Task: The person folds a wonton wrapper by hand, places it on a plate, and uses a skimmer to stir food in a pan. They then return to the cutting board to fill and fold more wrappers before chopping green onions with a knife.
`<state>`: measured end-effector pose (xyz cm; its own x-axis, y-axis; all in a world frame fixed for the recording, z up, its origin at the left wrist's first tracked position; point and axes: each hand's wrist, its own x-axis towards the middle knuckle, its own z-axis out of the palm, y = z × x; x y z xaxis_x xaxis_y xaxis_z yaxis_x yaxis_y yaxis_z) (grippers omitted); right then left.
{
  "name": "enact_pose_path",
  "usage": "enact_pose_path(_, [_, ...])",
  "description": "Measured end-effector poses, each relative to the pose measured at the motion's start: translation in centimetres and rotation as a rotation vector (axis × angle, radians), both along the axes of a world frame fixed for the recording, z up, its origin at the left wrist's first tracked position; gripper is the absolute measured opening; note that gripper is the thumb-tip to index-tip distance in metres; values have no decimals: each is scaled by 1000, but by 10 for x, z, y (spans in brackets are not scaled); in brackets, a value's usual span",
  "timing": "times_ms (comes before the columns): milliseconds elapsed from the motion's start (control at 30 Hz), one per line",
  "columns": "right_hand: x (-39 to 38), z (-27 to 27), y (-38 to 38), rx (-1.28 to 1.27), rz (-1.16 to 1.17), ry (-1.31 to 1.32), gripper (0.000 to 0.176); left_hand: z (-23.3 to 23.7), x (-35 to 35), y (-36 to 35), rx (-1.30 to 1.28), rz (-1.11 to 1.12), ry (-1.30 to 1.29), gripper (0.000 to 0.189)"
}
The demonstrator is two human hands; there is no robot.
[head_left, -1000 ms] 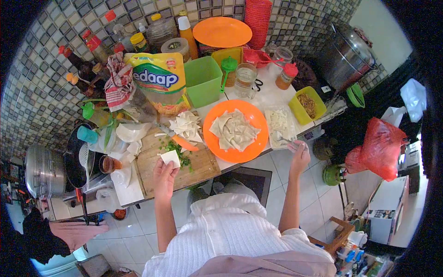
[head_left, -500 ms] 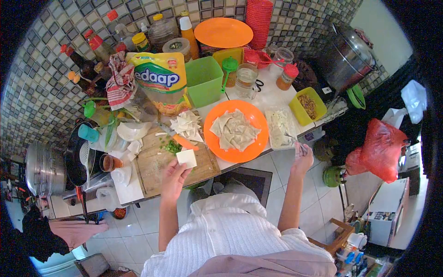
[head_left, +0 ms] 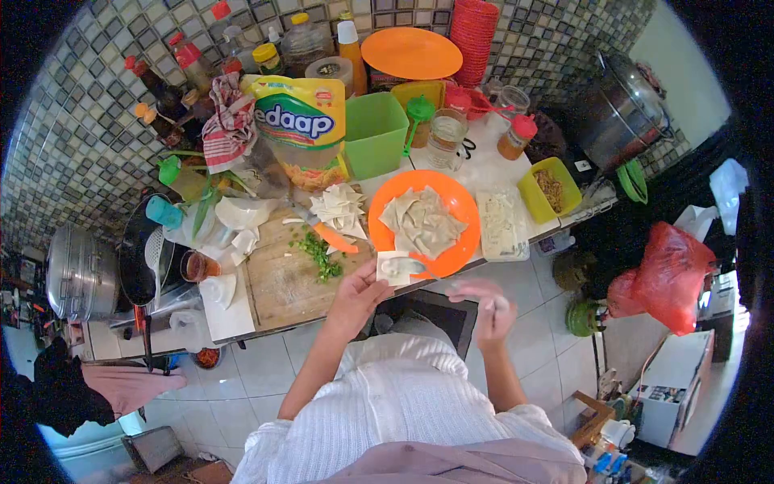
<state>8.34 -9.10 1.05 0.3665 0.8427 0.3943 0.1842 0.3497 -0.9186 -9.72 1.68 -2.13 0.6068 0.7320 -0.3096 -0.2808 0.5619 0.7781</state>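
Between its fingers my left hand (head_left: 359, 298) holds a square white wrapper (head_left: 389, 273) by its edge, near the front rim of the orange plate (head_left: 466, 211). My right hand (head_left: 488, 310), partly blurred, grips a spoon (head_left: 429, 269) whose bowl lies on the wrapper with some pale filling. Folded wrappers (head_left: 423, 222) are heaped on the plate. To its right stands a clear tray of pale filling (head_left: 503, 226). A pile of wrappers (head_left: 339, 208) and an orange-handled knife (head_left: 332, 235) rest at the back of the wooden board (head_left: 282, 282), with chopped greens (head_left: 319, 256) on it.
A yellow-green container of brown bits (head_left: 550, 191) stands at the right. Behind are a green bin (head_left: 376, 137), a noodle bag (head_left: 302, 129), a glass jar (head_left: 446, 139) and bottles. A black pan (head_left: 137, 258) and a steel pot (head_left: 81, 270) are at the left.
My right hand has moved left from beside the filling tray, bringing the spoon onto the wrapper. My left hand has moved right with the wrapper. The camera view has shifted slightly.
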Motion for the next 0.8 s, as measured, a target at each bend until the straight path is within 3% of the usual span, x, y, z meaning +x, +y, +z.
enact_pose_path(67, [2, -3, -1, 109, -7, -353, 28, 0, -2, 0, 13, -3, -6, 38])
enact_pose_path(167, [-4, 5, 3, 252, -60, -491, 21, 1, -4, -2, -4, 22, -26, 39])
enact_pose_path(400, [-9, 10, -1, 250, 23, -442, 19, 2, -5, -3, -62, 61, -141, 38])
enact_pose_path(700, [-9, 16, 5, 260, -81, -416, 30, 7, -5, -6, -63, 57, -112, 38])
enact_pose_path(800, [-13, 17, 5, 83, -28, -282, 34, 3, -5, -5, -75, 49, -98, 37])
